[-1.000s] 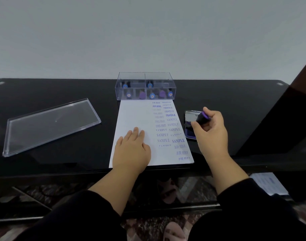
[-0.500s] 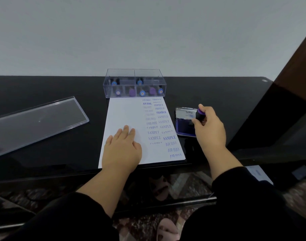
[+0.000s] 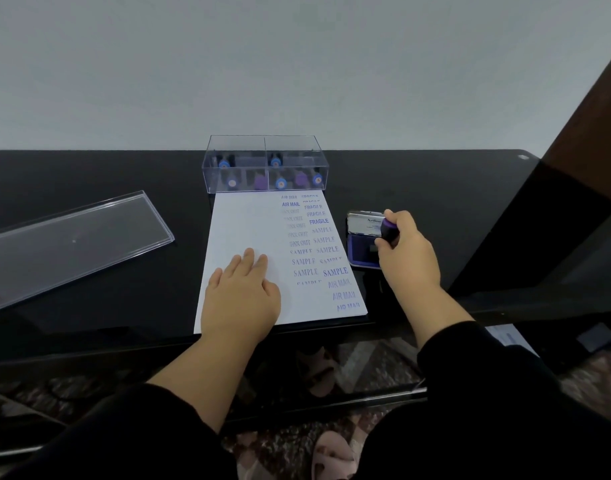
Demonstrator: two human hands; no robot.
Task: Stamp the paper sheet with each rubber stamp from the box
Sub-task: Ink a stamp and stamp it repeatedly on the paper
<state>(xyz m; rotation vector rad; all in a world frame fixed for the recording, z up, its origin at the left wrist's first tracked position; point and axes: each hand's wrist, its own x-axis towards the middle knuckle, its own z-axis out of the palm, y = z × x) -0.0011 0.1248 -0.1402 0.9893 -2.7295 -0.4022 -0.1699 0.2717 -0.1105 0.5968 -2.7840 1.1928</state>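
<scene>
At far left we see a clear plastic lid (image 3: 72,242) lying flat on the black bench (image 3: 435,181), well apart from the paper sheet (image 3: 248,223). Moving right, we find the left hand (image 3: 240,296) laid palm-down on the lower left part of the sheet, its fingers (image 3: 248,259) straight and released, grasping nothing. The sheet lies lengthwise in the middle of the bench, its far edge touching or just short of the clear box (image 3: 265,163); we cannot tell which. The box stands at the back and is split into two compartments, each holding several rubber stamps with blue or purple ends. Down the right half of the sheet we read two columns of blue impressions (image 3: 314,251): AIR MAIL, FRAGILE, SAMPLE and a fainter word. Just beside the sheet's right edge lies the open ink pad (image 3: 363,254), its lid (image 3: 364,223) raised at the far side. The right hand (image 3: 409,258) is above the pad, fingers clenched around a purple-topped stamp (image 3: 389,230) held upright. We cannot tell whether the stamp's face touches the ink. At far right stands a dark brown panel (image 3: 588,140).
</scene>
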